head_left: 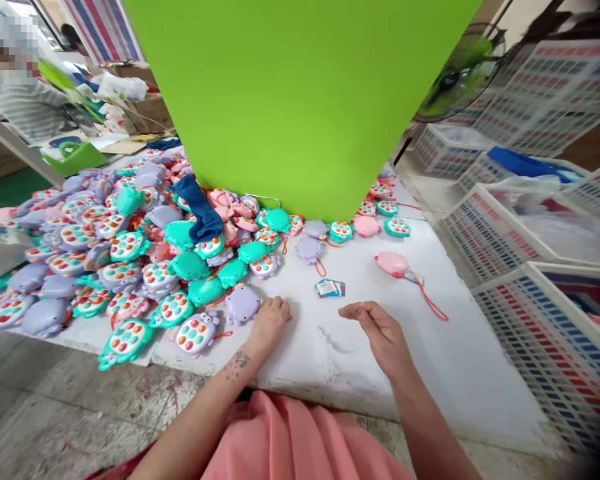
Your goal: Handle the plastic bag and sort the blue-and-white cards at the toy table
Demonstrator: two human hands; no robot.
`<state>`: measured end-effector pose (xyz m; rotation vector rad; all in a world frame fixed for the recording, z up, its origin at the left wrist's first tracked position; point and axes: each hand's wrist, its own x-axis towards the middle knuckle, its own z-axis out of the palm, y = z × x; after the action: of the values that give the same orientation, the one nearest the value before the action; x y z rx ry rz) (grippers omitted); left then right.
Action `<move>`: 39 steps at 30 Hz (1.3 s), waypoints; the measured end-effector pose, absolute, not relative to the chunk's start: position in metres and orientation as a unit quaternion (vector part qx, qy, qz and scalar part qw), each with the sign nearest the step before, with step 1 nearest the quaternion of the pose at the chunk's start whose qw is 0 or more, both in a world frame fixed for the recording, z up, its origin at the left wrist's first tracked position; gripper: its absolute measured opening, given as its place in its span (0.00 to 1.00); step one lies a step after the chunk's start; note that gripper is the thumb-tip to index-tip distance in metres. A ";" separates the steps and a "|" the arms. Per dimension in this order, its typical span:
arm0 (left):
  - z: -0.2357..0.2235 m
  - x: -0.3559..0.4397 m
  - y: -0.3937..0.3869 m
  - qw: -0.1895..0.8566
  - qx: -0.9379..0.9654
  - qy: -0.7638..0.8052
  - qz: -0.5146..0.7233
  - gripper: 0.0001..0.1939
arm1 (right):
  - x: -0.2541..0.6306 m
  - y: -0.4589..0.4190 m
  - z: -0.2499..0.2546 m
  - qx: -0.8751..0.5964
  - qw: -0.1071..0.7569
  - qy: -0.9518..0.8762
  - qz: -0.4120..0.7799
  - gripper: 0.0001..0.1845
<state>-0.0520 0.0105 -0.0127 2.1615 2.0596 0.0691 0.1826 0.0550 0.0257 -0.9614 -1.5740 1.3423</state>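
Observation:
My left hand (271,325) rests on the white tabletop with its fingers curled under. Beside its knuckles sits a purple crab-like toy (243,305), and whether they touch is hard to see. What the curled fingers hold, if anything, is hidden. My right hand (380,331) hovers low over the table, fingers stretched to the left and thumb alongside, with nothing visible in it. Just beyond its fingertips lies a small stack of blue-and-white cards (329,289). A pink toy (392,264) with an orange loop and a card lies farther right.
A large heap of pop-button toys (125,247) covers the left side, with a dark blue cloth (203,213) on it. A tall green panel (290,100) stands at the back. White plastic crates (545,313) and a fan (455,80) are on the right. A person (27,100) sits far left.

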 end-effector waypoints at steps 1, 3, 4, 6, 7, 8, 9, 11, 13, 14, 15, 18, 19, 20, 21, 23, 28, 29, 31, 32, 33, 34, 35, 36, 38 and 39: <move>-0.012 -0.052 0.010 0.080 0.727 0.681 0.031 0.03 | 0.182 0.055 0.025 -0.383 0.418 -0.621 0.541 0.12; -0.010 -0.051 0.008 0.100 0.731 0.671 0.080 0.04 | 0.181 0.056 0.022 -0.389 0.414 -0.607 0.556 0.12; -0.009 -0.050 0.008 0.114 0.726 0.668 0.115 0.04 | 0.179 0.055 0.021 -0.395 0.407 -0.602 0.562 0.13; -0.003 -0.048 0.006 0.142 0.707 0.667 0.188 0.04 | 0.174 0.053 0.020 -0.403 0.386 -0.597 0.577 0.14; 0.000 -0.046 0.006 0.152 0.698 0.665 0.219 0.04 | 0.171 0.051 0.020 -0.403 0.373 -0.593 0.589 0.15; 0.005 -0.043 0.005 0.159 0.692 0.659 0.247 0.04 | 0.167 0.049 0.020 -0.400 0.361 -0.586 0.606 0.16; 0.009 -0.041 0.003 0.164 0.692 0.648 0.274 0.05 | 0.163 0.046 0.021 -0.394 0.346 -0.574 0.629 0.17; 0.018 -0.035 0.000 0.166 0.699 0.613 0.330 0.06 | 0.155 0.041 0.022 -0.380 0.316 -0.536 0.685 0.19; 0.023 -0.031 -0.004 0.157 0.713 0.573 0.373 0.07 | 0.149 0.036 0.023 -0.365 0.291 -0.498 0.731 0.20; 0.024 -0.029 -0.005 0.152 0.721 0.556 0.384 0.08 | 0.147 0.035 0.023 -0.359 0.287 -0.485 0.744 0.20; 0.024 -0.028 -0.007 0.150 0.729 0.543 0.389 0.09 | 0.147 0.035 0.023 -0.358 0.288 -0.477 0.749 0.20; 0.019 -0.031 -0.008 0.162 0.740 0.539 0.370 0.12 | 0.150 0.038 0.022 -0.383 0.322 -0.484 0.718 0.19; 0.015 -0.034 -0.007 0.167 0.737 0.548 0.358 0.12 | 0.153 0.040 0.021 -0.398 0.337 -0.489 0.699 0.19; 0.011 -0.036 -0.007 0.172 0.732 0.562 0.344 0.13 | 0.157 0.042 0.020 -0.412 0.351 -0.493 0.681 0.18; 0.007 -0.039 -0.006 0.174 0.727 0.577 0.329 0.13 | 0.160 0.045 0.019 -0.423 0.362 -0.495 0.667 0.18; 0.000 -0.045 -0.005 0.178 0.717 0.606 0.294 0.14 | 0.166 0.048 0.017 -0.435 0.372 -0.501 0.649 0.18; -0.008 -0.048 -0.004 0.172 0.734 0.612 0.237 0.13 | 0.169 0.049 0.017 -0.448 0.351 -0.571 0.592 0.18; -0.006 -0.047 -0.004 0.164 0.737 0.609 0.245 0.11 | 0.168 0.048 0.018 -0.449 0.342 -0.586 0.581 0.17; 0.004 -0.043 -0.004 0.157 0.726 0.606 0.285 0.08 | 0.164 0.047 0.020 -0.446 0.326 -0.618 0.559 0.16; 0.010 -0.040 -0.003 0.162 0.714 0.606 0.312 0.08 | 0.162 0.047 0.021 -0.444 0.319 -0.634 0.547 0.15; 0.017 -0.038 -0.003 0.174 0.701 0.603 0.339 0.09 | 0.160 0.046 0.022 -0.441 0.315 -0.649 0.534 0.15; 0.024 -0.036 -0.002 0.188 0.689 0.598 0.363 0.11 | 0.158 0.046 0.024 -0.438 0.312 -0.664 0.520 0.14; 0.031 -0.034 -0.002 0.202 0.681 0.592 0.382 0.13 | 0.156 0.046 0.025 -0.434 0.311 -0.677 0.507 0.14; 0.037 -0.032 -0.002 0.213 0.675 0.585 0.395 0.13 | 0.154 0.045 0.027 -0.430 0.309 -0.689 0.495 0.13; 0.046 -0.030 -0.001 0.224 0.672 0.577 0.407 0.11 | 0.152 0.044 0.030 -0.422 0.306 -0.710 0.474 0.11; 0.049 -0.029 -0.001 0.223 0.672 0.576 0.409 0.09 | 0.151 0.043 0.032 -0.418 0.303 -0.719 0.466 0.11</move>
<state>-0.0293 -0.0012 0.0485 1.8556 1.5890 1.1291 0.1514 0.0433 0.0320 -1.1074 -1.9056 1.2344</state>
